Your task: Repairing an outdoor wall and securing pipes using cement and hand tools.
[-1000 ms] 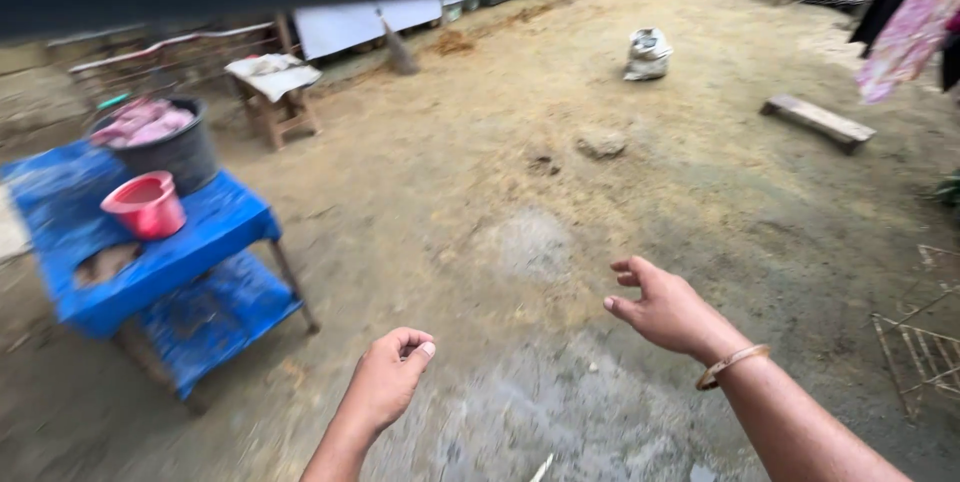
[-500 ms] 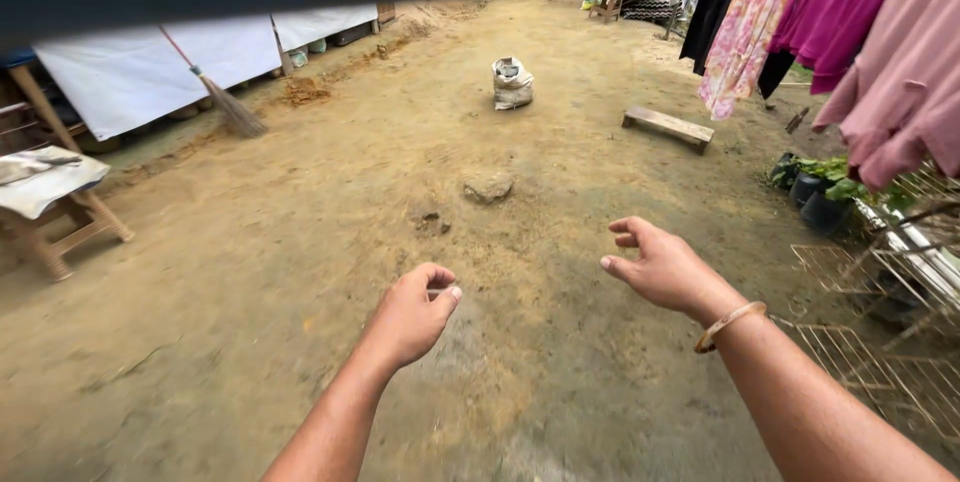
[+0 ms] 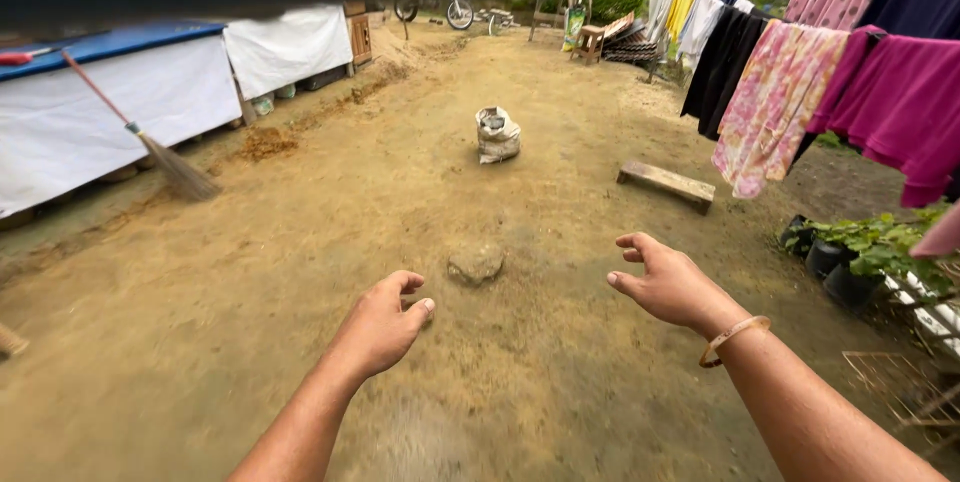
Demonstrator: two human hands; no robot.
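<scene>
Our left hand (image 3: 385,327) is loosely curled, our right hand (image 3: 668,285) half-open, both empty, held out front for balance. Nearest thing: flat stone (image 3: 476,262) on the dirt ground (image 3: 300,272), between them, untouched.

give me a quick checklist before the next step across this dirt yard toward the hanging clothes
1. Left hand free: ok, fingers loosely curled, holding nothing.
2. Right hand free: ok, open grip, empty, bangle on the wrist.
3. Ground straight ahead: not ok, a stone lies in the dirt just beyond the hands.
4. Path further on: not ok, a sack and a low wooden bench stand on the ground ahead.
5. Right side: not ok, potted plants and a wire rack lie close by.
6. Hanging clothes dry or damp: cannot tell.
</scene>
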